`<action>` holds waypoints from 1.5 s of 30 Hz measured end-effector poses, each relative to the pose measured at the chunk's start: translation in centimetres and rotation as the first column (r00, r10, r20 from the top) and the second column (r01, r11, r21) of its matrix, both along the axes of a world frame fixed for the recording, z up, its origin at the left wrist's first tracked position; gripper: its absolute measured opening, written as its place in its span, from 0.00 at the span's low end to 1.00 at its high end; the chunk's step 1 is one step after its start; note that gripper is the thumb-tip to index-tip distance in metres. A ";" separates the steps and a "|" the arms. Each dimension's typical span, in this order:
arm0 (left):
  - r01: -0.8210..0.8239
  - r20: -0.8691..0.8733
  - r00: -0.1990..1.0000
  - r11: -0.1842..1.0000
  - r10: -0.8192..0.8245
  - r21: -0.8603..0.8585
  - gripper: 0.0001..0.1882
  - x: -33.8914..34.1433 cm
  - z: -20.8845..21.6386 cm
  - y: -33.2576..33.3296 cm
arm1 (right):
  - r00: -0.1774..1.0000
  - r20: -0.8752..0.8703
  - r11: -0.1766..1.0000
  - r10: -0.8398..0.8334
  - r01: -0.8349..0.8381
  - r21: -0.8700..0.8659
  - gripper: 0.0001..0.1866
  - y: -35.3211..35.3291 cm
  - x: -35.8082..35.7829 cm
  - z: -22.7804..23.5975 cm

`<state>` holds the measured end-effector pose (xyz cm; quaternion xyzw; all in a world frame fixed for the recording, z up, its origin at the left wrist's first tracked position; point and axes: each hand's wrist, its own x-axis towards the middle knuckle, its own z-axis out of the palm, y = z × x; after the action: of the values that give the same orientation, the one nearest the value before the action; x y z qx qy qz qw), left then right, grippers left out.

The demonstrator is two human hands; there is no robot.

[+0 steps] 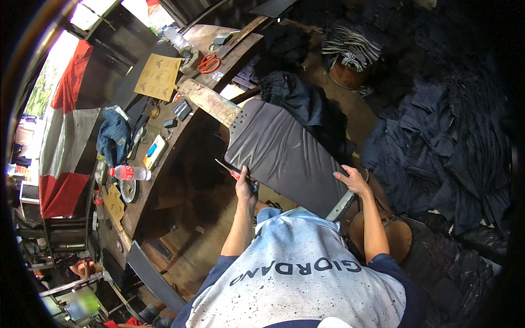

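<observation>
Across the middle lies a board padded with wrinkled dark grey cloth (290, 156), set on a pale wooden plank (210, 103). Beside its near left edge, my left hand (245, 188) is closed round a screwdriver (235, 174) with a red handle and a thin metal shaft pointing away to the left. A small dark blue bit shows by those fingers, too small to name. At the board's right edge my right hand (354, 181) rests with thumb and fingers apart on the grey cloth. A pale metal strip (340, 205) crosses the board's near end.
Left, a worn bench carries a water bottle (130, 173), red scissors (209, 63), brown paper (158, 76) and a bundled blue cloth (114, 135). Heaps of dark cloth (437, 147) fill the right. A round brown seat (391, 238) stands by my right arm.
</observation>
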<state>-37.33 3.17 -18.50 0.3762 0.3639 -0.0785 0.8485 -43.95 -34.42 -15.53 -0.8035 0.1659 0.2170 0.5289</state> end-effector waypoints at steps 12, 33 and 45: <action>-0.011 -0.013 1.000 1.000 0.011 -0.005 0.14 0.1 0.2 -0.4 | 0.997 0.073 0.999 -0.032 0.034 -0.032 0.46 0.5 -0.3 -0.2; 0.090 0.049 0.995 0.996 -0.091 0.006 0.14 0.5 -1.3 0.8 | 0.993 -0.005 0.993 0.116 -0.115 0.028 0.40 -0.9 0.1 -1.2; 0.119 0.047 0.992 0.987 -0.115 -0.104 0.11 0.4 0.0 0.5 | 0.990 0.138 1.000 0.003 -0.006 0.017 0.41 -0.6 -0.7 -3.5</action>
<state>-36.96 3.71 -18.52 0.3528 0.3189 -0.1398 0.8685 -44.65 -35.02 -19.07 -0.8125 0.1251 0.1634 0.5455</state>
